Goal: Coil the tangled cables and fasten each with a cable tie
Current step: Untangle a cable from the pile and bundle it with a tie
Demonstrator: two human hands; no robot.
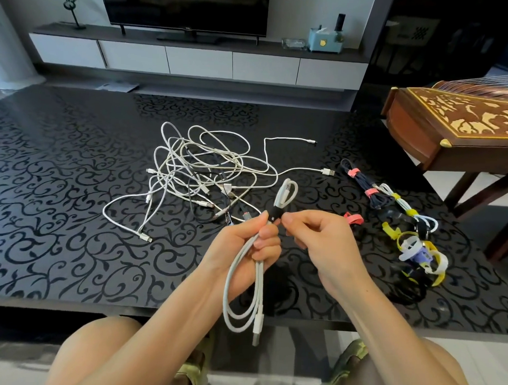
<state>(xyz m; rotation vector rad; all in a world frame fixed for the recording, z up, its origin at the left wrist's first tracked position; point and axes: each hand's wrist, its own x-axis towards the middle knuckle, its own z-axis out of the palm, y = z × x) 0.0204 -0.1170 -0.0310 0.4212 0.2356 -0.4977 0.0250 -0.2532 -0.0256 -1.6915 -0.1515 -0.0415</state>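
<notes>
Cable of white braid (259, 281), folded into a long narrow coil, is held above the near edge of the tabletop (60, 185), a glossy black surface with a scroll pattern. The left hand (242, 243) grips the coil near its upper end, fingers curled round the strands. The lower loops and a USB plug dangle below the hand. A black cable tie (276, 214) wraps the coil just above the left thumb, and a short loop of cable sticks up beyond it. The right hand (317, 237) pinches the tie between thumb and forefinger, close against the left hand's fingertips.

Behind the hands, near the middle of the tabletop, lies a loose tangle of white cables (190, 167) with a few dark strands in it. Toward the right edge lies a dark coiled cable bound with two pink ties (362, 181). Just beside it is a white coiled cable with yellow ties (402, 206). A loose pink tie (354, 219) rests near the right hand. Nearer the right near corner sits a heap of yellow, white, purple and black ties (417, 255).

Past the far right corner stands a carved wooden zither (457, 121). A dark television (184, 8) sits on a low cabinet (199, 61) beyond the far edge.
</notes>
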